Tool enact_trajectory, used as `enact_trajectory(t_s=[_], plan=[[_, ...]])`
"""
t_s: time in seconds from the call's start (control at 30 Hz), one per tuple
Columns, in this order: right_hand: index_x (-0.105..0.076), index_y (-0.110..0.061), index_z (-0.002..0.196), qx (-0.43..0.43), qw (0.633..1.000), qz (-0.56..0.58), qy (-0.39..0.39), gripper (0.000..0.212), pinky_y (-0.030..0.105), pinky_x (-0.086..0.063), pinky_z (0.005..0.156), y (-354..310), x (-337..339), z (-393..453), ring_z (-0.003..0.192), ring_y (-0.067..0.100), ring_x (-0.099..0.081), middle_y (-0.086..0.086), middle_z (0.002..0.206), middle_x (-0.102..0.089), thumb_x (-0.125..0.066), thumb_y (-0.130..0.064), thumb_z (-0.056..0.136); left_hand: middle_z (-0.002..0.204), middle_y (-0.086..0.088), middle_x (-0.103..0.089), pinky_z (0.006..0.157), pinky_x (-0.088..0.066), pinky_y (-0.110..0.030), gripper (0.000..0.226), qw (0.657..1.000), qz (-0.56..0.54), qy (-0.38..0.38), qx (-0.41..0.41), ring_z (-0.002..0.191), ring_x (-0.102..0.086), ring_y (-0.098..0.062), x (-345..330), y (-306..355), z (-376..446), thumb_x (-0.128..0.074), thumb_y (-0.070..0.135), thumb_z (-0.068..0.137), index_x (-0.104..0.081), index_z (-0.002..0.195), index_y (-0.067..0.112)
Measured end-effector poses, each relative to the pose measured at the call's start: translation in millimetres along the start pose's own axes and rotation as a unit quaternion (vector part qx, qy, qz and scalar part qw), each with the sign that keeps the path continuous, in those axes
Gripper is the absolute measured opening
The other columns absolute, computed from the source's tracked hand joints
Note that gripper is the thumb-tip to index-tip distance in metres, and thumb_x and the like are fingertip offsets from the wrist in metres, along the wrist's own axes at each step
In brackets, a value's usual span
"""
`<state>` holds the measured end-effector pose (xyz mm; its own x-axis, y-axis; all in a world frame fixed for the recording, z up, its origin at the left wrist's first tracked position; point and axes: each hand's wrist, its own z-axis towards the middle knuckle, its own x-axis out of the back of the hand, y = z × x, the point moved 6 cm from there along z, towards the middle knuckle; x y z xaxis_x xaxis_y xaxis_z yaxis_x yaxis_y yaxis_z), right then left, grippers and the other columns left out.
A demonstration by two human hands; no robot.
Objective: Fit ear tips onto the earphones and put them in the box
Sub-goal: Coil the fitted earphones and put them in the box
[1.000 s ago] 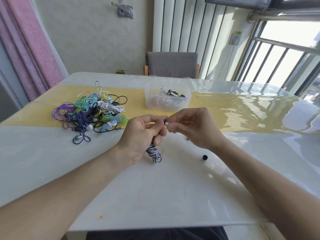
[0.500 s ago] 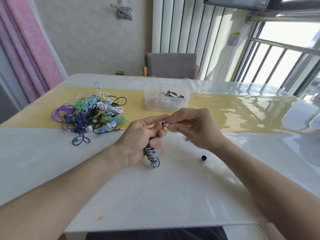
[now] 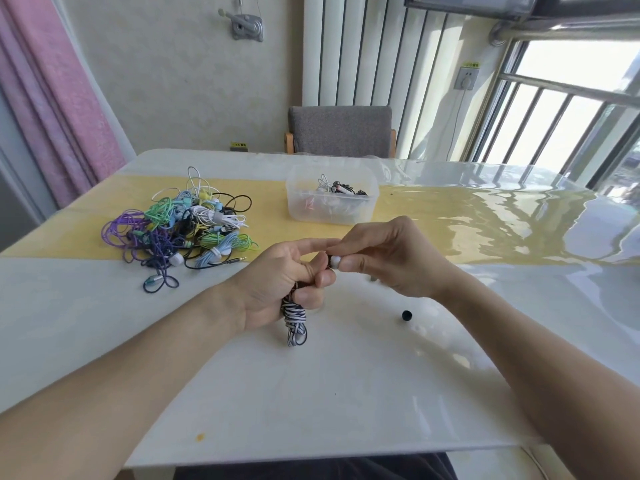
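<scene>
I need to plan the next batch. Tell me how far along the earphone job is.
Done: a few earphones already lie in the clear box. In hand: the left hand grips a black-and-white striped earphone bundle while the right hand pinches a white ear tip at its end. Left: a black ear tip on the table and the large tangled pile.
</scene>
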<state>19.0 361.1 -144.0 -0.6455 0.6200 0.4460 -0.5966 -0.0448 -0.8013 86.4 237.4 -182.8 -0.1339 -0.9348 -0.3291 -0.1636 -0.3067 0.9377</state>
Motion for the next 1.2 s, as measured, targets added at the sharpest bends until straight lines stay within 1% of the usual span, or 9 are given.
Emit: enact_trajectory(t_s=[0.1,0.37,0.5,0.6,0.7,0.83,0.97,1.07,1.2], plan=[[-0.070,0.015,0.104,0.007,1.000,0.003,-0.003,0.020,0.006,-0.046,0.067,-5,1,-1,0.077,-0.006,-0.067,0.014,0.091,-0.070,-0.068,0.014,0.084,0.061,-0.004,-0.048,0.043,-0.023,-0.019,0.050,1.000,-0.017,0.003,-0.005,0.036,-0.036,-0.005,-3,2,-1,-0.054,0.008,0.086,-0.045,0.134,-0.003],[-0.064,0.022,0.106,-0.011,0.999,0.034,-0.028,0.023,0.004,-0.046,0.062,-6,0,-3,0.069,-0.006,-0.066,0.015,0.095,-0.068,-0.064,0.021,0.083,0.060,-0.006,-0.047,0.045,-0.020,-0.021,0.043,1.000,-0.016,0.005,-0.005,0.036,-0.039,-0.005,-7,3,-4,-0.053,0.000,0.082,-0.049,0.125,-0.001],[-0.072,0.014,0.100,-0.016,0.999,0.046,-0.006,0.017,0.019,-0.053,0.080,-2,0,-3,0.100,0.013,-0.073,0.017,0.096,-0.075,-0.070,0.007,0.085,0.060,-0.007,-0.050,0.042,-0.027,-0.019,0.031,1.000,-0.019,0.018,0.000,0.036,-0.037,-0.008,-4,0,-1,-0.051,0.004,0.093,-0.050,0.123,-0.001],[-0.073,0.011,0.098,-0.031,0.999,0.042,0.015,0.013,0.021,-0.053,0.079,0,-2,-3,0.091,0.013,-0.073,0.020,0.096,-0.076,-0.071,0.006,0.086,0.062,-0.011,-0.056,0.045,-0.035,-0.023,0.022,0.995,0.068,0.069,-0.029,0.039,-0.042,-0.017,6,2,0,-0.054,0.008,0.096,-0.055,0.116,-0.002],[-0.077,0.006,0.095,-0.058,0.997,0.012,0.046,0.010,0.014,-0.049,0.063,-1,1,-2,0.069,0.005,-0.065,0.021,0.088,-0.076,-0.074,0.002,0.086,0.071,-0.011,-0.065,0.056,-0.046,-0.027,0.015,0.949,0.250,0.153,-0.117,0.052,-0.059,-0.024,17,12,0,-0.061,0.017,0.095,-0.063,0.105,0.006],[-0.082,-0.014,0.092,-0.098,0.992,-0.020,0.076,0.007,0.039,-0.049,0.058,8,3,1,0.065,0.025,-0.062,0.014,0.078,-0.075,-0.079,-0.014,0.086,0.091,-0.007,-0.072,0.070,-0.054,-0.026,0.014,0.888,0.357,0.215,-0.193,0.073,-0.069,-0.014,25,22,-3,-0.073,0.030,0.086,-0.073,0.100,0.029],[-0.079,-0.001,0.092,-0.115,0.990,0.012,0.084,0.012,0.011,-0.041,0.051,12,-2,-1,0.054,0.004,-0.056,-0.004,0.064,-0.071,-0.079,-0.011,0.084,0.081,-0.013,-0.075,0.064,-0.057,-0.030,0.018,0.926,0.276,0.171,-0.192,0.068,-0.071,-0.023,22,17,-2,-0.076,0.016,0.079,-0.075,0.097,0.017],[-0.076,0.003,0.090,-0.123,0.988,0.061,0.068,0.007,0.010,-0.044,0.054,15,-7,-2,0.057,0.006,-0.061,-0.009,0.065,-0.073,-0.074,-0.001,0.085,0.073,-0.014,-0.073,0.057,-0.053,-0.025,0.021,0.952,0.188,0.172,-0.170,0.060,-0.069,-0.021,24,12,1,-0.075,0.019,0.067,-0.075,0.086,0.011],[-0.076,-0.004,0.081,-0.129,0.985,0.089,0.074,0.004,0.015,-0.048,0.059,16,-8,-1,0.061,0.012,-0.063,0.001,0.067,-0.073,-0.074,-0.003,0.085,0.065,-0.007,-0.070,0.058,-0.054,-0.024,0.006,0.964,0.146,0.160,-0.154,0.056,-0.065,-0.017,24,12,1,-0.070,0.006,0.080,-0.073,0.083,0.009]])
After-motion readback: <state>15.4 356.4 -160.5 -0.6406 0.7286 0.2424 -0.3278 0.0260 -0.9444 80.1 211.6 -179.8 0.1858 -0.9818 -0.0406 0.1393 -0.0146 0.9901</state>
